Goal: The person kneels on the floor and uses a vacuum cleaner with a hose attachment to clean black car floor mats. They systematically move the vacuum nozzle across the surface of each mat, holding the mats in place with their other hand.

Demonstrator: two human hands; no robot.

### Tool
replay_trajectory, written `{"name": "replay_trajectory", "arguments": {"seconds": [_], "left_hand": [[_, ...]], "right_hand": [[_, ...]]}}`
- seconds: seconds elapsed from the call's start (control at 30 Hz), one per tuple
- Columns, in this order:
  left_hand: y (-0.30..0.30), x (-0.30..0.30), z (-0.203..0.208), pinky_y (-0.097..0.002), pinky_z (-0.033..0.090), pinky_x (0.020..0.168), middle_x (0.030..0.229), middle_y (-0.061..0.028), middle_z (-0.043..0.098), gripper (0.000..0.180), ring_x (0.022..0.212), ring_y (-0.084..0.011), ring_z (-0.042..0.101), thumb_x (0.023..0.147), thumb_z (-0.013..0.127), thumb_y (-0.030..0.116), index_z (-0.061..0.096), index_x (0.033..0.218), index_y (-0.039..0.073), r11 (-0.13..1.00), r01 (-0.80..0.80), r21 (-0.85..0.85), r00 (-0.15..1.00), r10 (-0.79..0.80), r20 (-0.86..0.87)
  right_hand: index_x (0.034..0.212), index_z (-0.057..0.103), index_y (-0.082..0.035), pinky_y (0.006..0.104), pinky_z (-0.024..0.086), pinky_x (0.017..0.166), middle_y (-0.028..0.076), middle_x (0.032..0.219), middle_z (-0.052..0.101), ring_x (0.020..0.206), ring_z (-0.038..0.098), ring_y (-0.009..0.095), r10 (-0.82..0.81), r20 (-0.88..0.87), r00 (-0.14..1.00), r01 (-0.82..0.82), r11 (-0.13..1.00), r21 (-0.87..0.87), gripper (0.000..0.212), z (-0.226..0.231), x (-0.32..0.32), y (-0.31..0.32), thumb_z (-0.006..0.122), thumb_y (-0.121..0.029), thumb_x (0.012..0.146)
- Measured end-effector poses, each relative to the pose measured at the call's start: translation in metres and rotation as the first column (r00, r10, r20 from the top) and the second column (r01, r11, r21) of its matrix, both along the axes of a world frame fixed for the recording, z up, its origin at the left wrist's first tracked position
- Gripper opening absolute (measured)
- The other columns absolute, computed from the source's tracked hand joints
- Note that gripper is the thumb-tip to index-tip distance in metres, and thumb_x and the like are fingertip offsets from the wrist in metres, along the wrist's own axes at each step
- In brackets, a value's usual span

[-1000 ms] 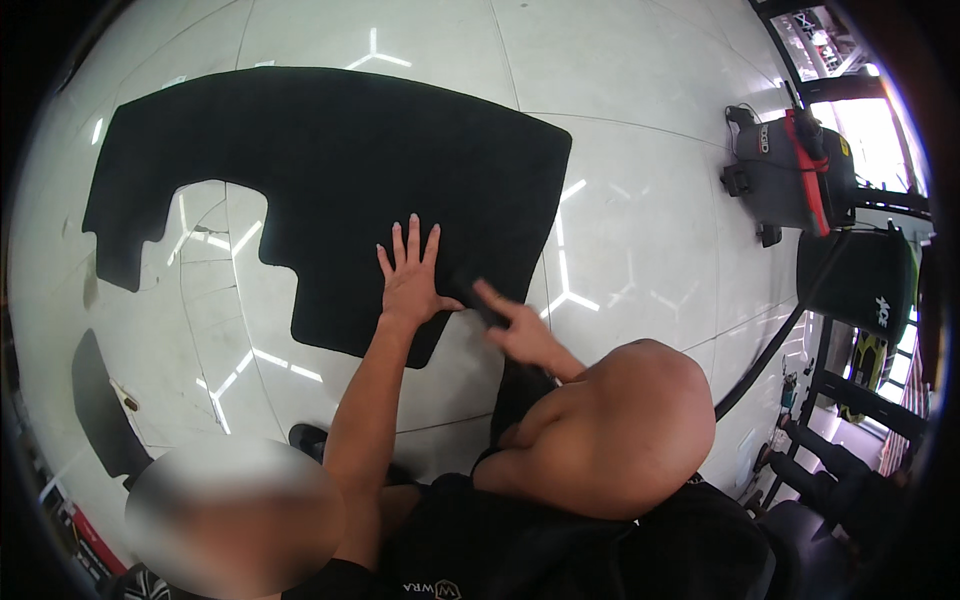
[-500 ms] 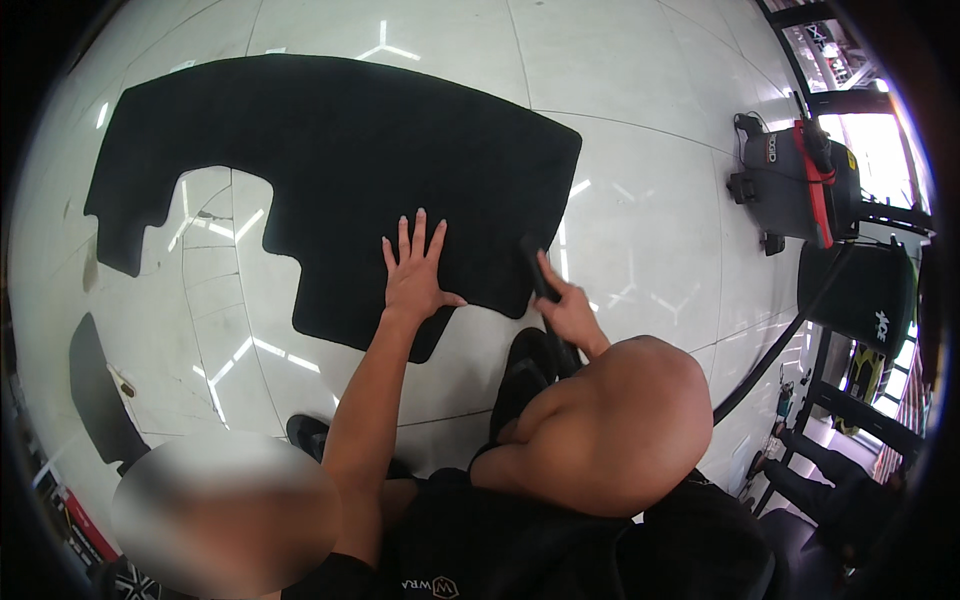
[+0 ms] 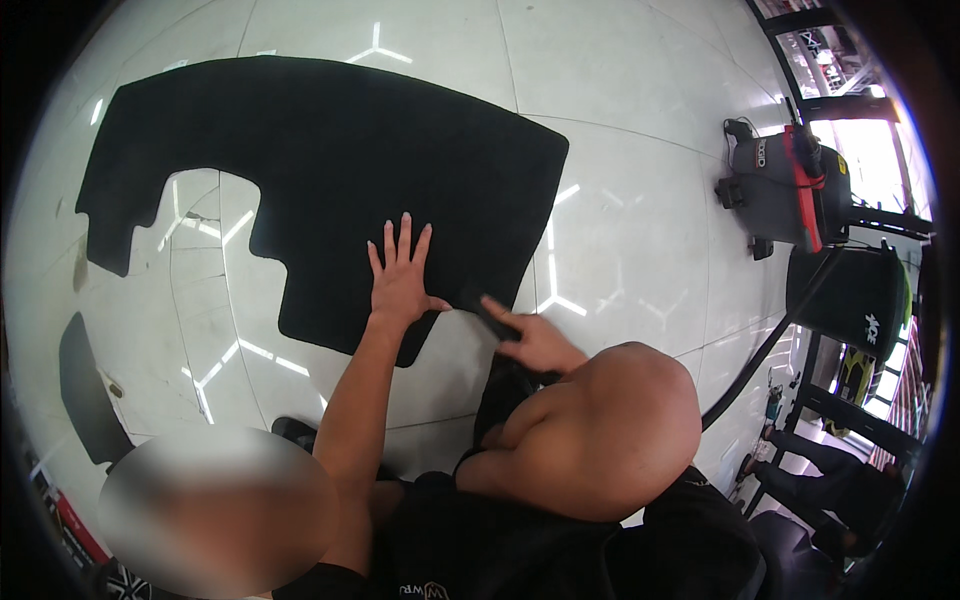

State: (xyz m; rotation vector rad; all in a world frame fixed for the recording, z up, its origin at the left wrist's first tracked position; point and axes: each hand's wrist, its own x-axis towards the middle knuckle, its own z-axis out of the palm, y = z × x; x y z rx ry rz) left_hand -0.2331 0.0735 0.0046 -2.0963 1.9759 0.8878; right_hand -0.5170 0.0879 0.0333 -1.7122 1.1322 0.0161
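A large black floor mat (image 3: 330, 130) with cut-out notches is spread on the glossy tiled floor in front of me. My left hand (image 3: 400, 285) is pressed flat on the mat near its close edge, fingers spread. In my right hand (image 3: 540, 342) is a black vacuum nozzle (image 3: 489, 314), fingers wrapped around it. The nozzle's blurred tip meets the mat's near edge, just right of my left thumb. My bent right knee hides part of the forearm and whatever runs behind it.
A dark shop vacuum (image 3: 770, 190) with a red band stands at the right. Its black hose (image 3: 765, 355) curves down toward my right side. Beside it is a dark bin (image 3: 845, 300). A grey panel (image 3: 88, 390) lies at the left. Another person's dark-clad legs (image 3: 825, 460) show at lower right.
My right hand has drawn the nozzle toward me and to the left, from the mat's right part to its near edge. My left hand stays pressed on the mat.
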Motion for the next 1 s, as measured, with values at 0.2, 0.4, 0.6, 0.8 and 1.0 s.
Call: {"name": "replay_trajectory", "arguments": {"seconds": [0.2, 0.4, 0.6, 0.8, 1.0], "left_hand": [[0.001, 0.005, 0.002, -0.0664, 0.014, 0.136, 0.186, -0.0135, 0.004, 0.150, 0.171, -0.0392, 0.005, 0.059, 0.101, 0.062, 0.018, 0.178, 0.024, 1.000, 0.018, -0.003, 1.000, -0.018, 0.010], [0.004, 0.007, 0.002, -0.0657, 0.014, 0.136, 0.186, -0.0134, 0.004, 0.150, 0.171, -0.0393, 0.006, 0.058, 0.101, 0.062, 0.019, 0.178, 0.024, 1.000, 0.020, -0.006, 1.000, -0.020, 0.018], [0.004, 0.006, -0.001, -0.0666, 0.012, 0.136, 0.186, -0.0135, 0.004, 0.154, 0.171, -0.0391, 0.005, 0.054, 0.105, 0.058, 0.019, 0.178, 0.025, 1.000, 0.003, -0.003, 1.000, -0.003, -0.007], [0.003, 0.005, 0.001, -0.0665, 0.012, 0.136, 0.186, -0.0132, 0.003, 0.151, 0.171, -0.0390, 0.004, 0.058, 0.102, 0.061, 0.018, 0.178, 0.025, 1.000, 0.013, 0.016, 1.000, -0.013, 0.002], [0.003, 0.004, 0.006, -0.0664, 0.012, 0.136, 0.186, -0.0135, 0.002, 0.150, 0.171, -0.0391, 0.002, 0.060, 0.100, 0.064, 0.016, 0.179, 0.025, 0.999, 0.024, 0.041, 1.000, -0.025, 0.019]], "right_hand": [[0.174, 0.031, -0.038, 0.0484, 0.054, 0.104, 0.030, 0.116, 0.077, 0.108, 0.074, 0.047, 0.020, -0.223, 0.975, -0.007, 0.998, 0.062, 0.095, 0.013, -0.035, -0.010, 0.073, -0.018, 0.092], [0.172, 0.038, -0.040, 0.0449, 0.054, 0.085, 0.022, 0.084, 0.071, 0.080, 0.070, 0.034, 0.014, -0.225, 0.974, 0.046, 0.964, 0.262, 0.091, 0.033, -0.044, -0.028, 0.074, -0.018, 0.092], [0.172, 0.038, -0.035, 0.0416, 0.052, 0.105, 0.025, 0.113, 0.077, 0.103, 0.074, 0.037, 0.214, -0.249, 0.945, -0.124, 0.934, 0.335, 0.093, 0.043, -0.025, -0.019, 0.074, -0.014, 0.089], [0.172, 0.038, -0.036, 0.0457, 0.052, 0.108, 0.029, 0.125, 0.076, 0.115, 0.074, 0.041, 0.033, -0.165, 0.986, -0.001, 0.982, 0.191, 0.094, 0.034, -0.030, -0.018, 0.076, -0.018, 0.089], [0.172, 0.043, -0.027, 0.0343, 0.051, 0.103, 0.009, 0.112, 0.078, 0.105, 0.067, 0.018, -0.079, -0.032, 0.996, 0.084, 0.970, 0.228, 0.090, 0.028, -0.030, -0.036, 0.076, -0.009, 0.091]]}}
